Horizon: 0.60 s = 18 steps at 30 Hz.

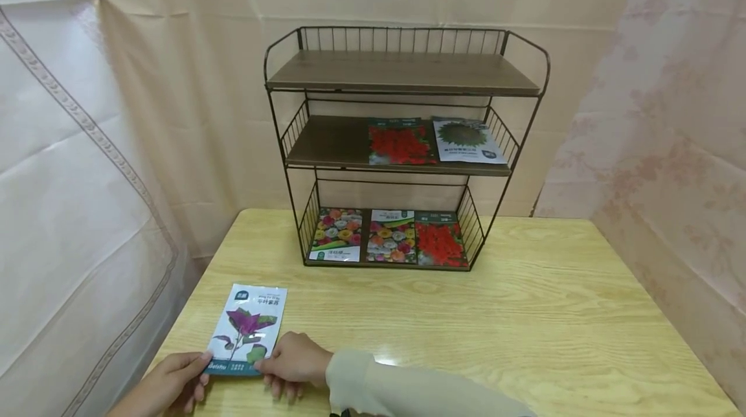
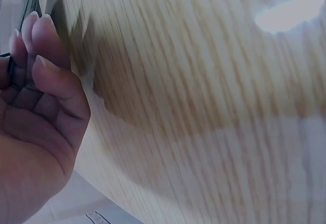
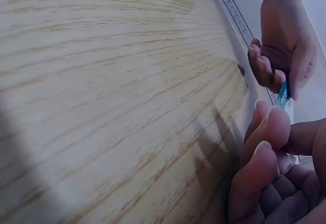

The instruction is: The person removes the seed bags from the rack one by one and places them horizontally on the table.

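A white seed packet (image 1: 247, 326) with a purple flower picture and a teal band lies at the front left of the head view, its print upside down at the far end. My left hand (image 1: 169, 379) pinches the near left corner between thumb and fingers. At the near right corner, my right hand (image 1: 294, 362) pinches the same band. The right wrist view catches the teal edge (image 3: 283, 95) between the left thumb and fingers, with the right fingers (image 3: 262, 168) curled close by. In the left wrist view the left hand (image 2: 43, 96) shows its palm, and the packet is mostly hidden.
A three-tier wire rack (image 1: 402, 74) stands at the back of the wooden table (image 1: 542, 313). Its middle shelf bears a red-flower packet (image 1: 401, 144) and a sunflower packet (image 1: 468, 140). Three more lie on the bottom shelf (image 1: 365, 236). Curtains (image 1: 192, 80) hang behind and beside.
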Tool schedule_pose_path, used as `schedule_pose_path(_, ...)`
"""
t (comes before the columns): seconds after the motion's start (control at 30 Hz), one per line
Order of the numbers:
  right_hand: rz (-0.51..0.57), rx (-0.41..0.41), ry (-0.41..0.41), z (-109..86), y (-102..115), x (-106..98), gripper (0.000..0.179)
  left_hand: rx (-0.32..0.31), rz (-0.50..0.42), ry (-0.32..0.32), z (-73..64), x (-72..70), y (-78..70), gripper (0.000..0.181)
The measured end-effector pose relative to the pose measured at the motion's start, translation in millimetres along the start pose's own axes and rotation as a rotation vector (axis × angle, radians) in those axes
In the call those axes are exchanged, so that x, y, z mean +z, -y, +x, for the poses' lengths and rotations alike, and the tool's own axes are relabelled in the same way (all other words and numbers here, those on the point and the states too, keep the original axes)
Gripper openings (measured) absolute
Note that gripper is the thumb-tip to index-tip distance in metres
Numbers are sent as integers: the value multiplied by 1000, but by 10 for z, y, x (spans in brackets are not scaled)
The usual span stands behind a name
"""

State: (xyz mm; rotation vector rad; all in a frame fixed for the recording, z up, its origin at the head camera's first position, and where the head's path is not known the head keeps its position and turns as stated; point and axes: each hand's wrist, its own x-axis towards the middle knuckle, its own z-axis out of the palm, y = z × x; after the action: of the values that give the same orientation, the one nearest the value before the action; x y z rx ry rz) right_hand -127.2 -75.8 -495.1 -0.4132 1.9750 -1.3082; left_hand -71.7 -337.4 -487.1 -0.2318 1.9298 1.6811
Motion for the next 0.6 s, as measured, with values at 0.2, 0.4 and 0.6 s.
schedule_pose_path(0.2, -1, 14, -1, 10, 0, 15, 48, 43, 125, -48, 5, -5, 19, 39)
schedule_pose_path(0.4, -62, 10, 8, -3, -1, 27, 49, 47, 171, -58, 6, 15, 40, 39)
schedule_pose_path(0.6, -82, 11, 56, 3, 10, 32, 46, 29, 239, -121, 28, 30, 44, 41)
